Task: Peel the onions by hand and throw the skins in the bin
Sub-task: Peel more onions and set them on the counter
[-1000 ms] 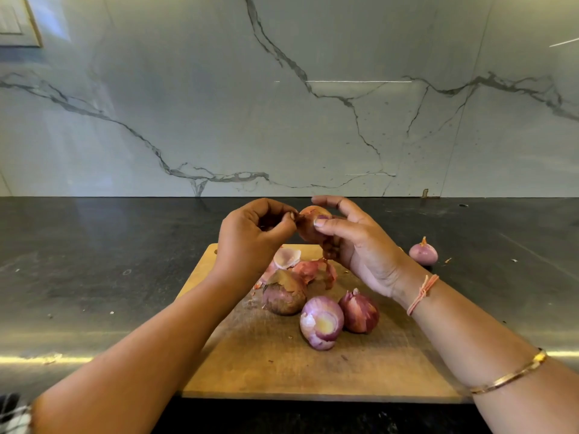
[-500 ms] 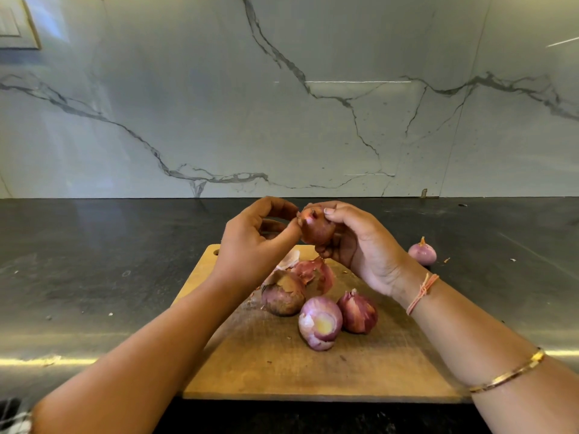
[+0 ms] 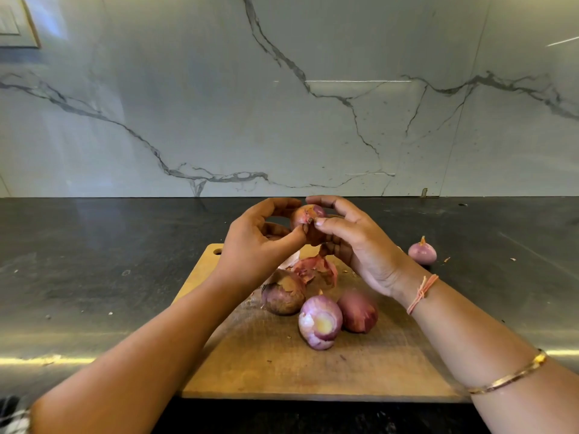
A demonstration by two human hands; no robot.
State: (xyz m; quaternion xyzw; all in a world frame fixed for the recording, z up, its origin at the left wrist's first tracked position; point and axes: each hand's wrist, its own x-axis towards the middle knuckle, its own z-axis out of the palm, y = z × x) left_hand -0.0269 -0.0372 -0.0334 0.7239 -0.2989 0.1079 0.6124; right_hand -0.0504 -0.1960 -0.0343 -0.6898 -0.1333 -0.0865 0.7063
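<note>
**Onion held in both hands above the board**

Nearest the camera, a gold bangle (image 3: 507, 379) sat on the right forearm, with a pink thread bracelet (image 3: 421, 292) further up at the wrist. Both forearms reached in over a wooden cutting board (image 3: 266, 377). The board lay on a dark countertop (image 3: 94, 261), its hanging hole at the far left corner.

Three onions were grouped close together mid-board:
- a partly peeled onion (image 3: 319, 322) in front, pale purple, its cut end toward the camera;
- a red-skinned onion (image 3: 358, 311) just behind it on the right;
- a brown-skinned onion (image 3: 282, 296) on the left, with a papery flap lifted on top.

Behind them a pile of loose skins (image 3: 315, 270), reddish, lay on the board beneath the hands.

Above the far half of the board, the held onion (image 3: 305, 214) was clear of the wood between both hands. The left hand (image 3: 253, 242) pinched it, thumb tip on its near side and fingers curled round behind. The right hand (image 3: 360, 242) gripped it from the other side, thumb tip at the dark end nub and fingers curved over the top and underneath. The two thumb tips almost met. Most of the onion's skin was on, brownish-red, with a purple patch showing at the top.

Further right, off the board, a peeled onion (image 3: 422, 252) sat on the countertop with its stalk tip up, and small skin scraps (image 3: 447, 260) lay beside it. Beyond stood a veined marble backsplash (image 3: 282, 104), with a switch plate (image 3: 15, 26) at the upper left.
</note>
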